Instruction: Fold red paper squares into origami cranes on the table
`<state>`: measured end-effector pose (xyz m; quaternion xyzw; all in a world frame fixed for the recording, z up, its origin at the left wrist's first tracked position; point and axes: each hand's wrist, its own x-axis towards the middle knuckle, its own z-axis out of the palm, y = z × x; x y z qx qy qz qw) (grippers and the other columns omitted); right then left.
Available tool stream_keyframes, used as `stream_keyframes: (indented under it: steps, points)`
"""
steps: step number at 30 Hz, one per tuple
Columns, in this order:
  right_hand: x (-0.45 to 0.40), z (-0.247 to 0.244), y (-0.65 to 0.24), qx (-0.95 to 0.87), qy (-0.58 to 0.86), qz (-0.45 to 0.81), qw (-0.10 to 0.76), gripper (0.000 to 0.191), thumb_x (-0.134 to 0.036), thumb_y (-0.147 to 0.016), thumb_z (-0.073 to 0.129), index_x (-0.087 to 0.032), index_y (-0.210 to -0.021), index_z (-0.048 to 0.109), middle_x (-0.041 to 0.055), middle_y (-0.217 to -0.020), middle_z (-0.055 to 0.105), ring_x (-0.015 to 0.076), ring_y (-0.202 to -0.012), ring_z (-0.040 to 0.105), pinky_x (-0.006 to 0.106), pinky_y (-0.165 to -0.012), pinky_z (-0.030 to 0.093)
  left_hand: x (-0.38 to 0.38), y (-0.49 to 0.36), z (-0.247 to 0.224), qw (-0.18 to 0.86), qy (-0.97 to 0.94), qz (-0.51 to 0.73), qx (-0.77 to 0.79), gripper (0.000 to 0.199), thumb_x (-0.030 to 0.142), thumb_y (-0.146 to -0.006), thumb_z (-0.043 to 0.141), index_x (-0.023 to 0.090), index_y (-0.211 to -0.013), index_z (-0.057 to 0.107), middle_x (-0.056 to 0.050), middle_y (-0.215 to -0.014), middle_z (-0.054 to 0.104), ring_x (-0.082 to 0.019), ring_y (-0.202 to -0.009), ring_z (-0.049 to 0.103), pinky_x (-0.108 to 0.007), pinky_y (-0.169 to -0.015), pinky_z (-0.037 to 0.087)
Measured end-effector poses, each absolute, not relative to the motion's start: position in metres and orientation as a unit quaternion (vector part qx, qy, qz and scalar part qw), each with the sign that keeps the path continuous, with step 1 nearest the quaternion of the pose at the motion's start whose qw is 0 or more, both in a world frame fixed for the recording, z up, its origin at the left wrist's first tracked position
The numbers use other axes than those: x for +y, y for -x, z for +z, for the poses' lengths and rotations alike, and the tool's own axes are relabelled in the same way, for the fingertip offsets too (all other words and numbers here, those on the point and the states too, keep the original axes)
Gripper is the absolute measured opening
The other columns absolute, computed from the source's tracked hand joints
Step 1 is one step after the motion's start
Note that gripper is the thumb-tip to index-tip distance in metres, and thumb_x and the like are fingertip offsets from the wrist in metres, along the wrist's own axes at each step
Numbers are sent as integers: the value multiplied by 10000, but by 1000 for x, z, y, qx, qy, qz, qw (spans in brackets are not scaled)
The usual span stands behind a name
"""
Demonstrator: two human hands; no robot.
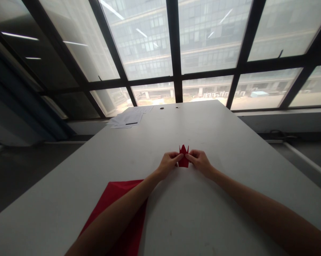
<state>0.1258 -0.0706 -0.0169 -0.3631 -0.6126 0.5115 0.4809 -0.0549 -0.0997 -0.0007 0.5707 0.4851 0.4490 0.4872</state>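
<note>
Paper (183,162), red and folded into a small shape with points, is being held between the left hand (168,164) and the right hand (201,162), over the middle part of the white bench (203,131). Its long axis is running away from the near side, toward the windows (207,35). The tips are pointing to the window side: a broad one is standing in the centre, and a thin one is rising at each side of it. The other end, which is flat, is facing back to the near side. The left hand is pinching the left edge, its thumb lying on the front. The right hand is gripping the right edge in the same way, and both thumbs are almost meeting. From where I am standing, I cannot tell if the flat end is touching the bench. A larger red sheet (132,234) is lying under the left forearm (117,220). Farther away, at the left, some white sheets (125,117) are overlapping, and a thin dark stick (131,123) is resting on them.
</note>
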Motion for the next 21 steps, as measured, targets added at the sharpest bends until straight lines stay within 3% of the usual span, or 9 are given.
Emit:
stream_keyframes:
  steps: [8,13,21]
  points:
    - [-71,-14,-127,-601,356,526,485,402,-545,-731,734,-163,-653,635,-15,-585,547,112,-542,421,254,-504,299,-100,55,1,486,-593,436,471,490,585,-770,701,98,-811,727,-22,-661,617,-91,-551,457,-222,-527,321]
    - [-67,-18,-129,-551,335,560,521,386,-549,-736,739,-175,-800,664,-30,-602,550,115,-550,449,255,-516,339,-103,54,7,492,-603,418,469,494,588,-777,694,95,-812,721,-10,-645,592,-89,-546,440,-223,-522,299]
    - [-66,-21,-131,-543,339,565,521,391,-547,-697,771,-180,-744,642,-32,-594,538,110,-544,431,255,-518,338,-104,53,8,500,-623,385,462,436,508,-780,725,85,-886,748,-38,-703,635,-101,-586,477,-223,-556,330]
